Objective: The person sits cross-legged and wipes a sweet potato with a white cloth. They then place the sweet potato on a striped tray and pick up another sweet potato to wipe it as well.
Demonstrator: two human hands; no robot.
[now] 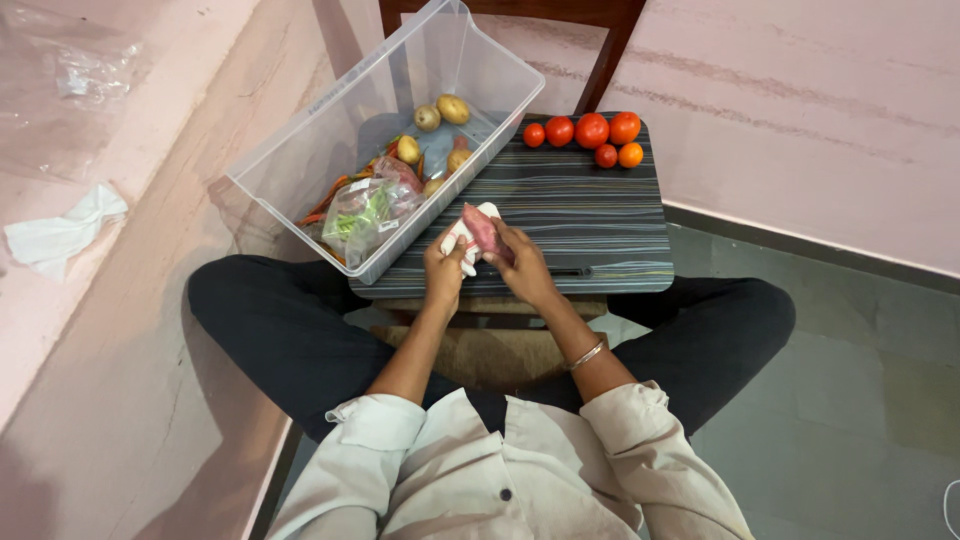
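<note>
Fingers of both hands grip sweet potato (486, 232) with white cloth (458, 240) over striped table (600, 215); pink walls, grey floor.

— What packaging showed?

— A clear plastic bag (362, 213) of green vegetables lay left of the frame's middle, inside the near end of the transparent bin (300, 140), with a small white label (389, 226) on its right side.

— Anything else?

— A crumpled clear plastic wrapper (92, 72) sat at the upper left. No signs or screens were visible.
</note>
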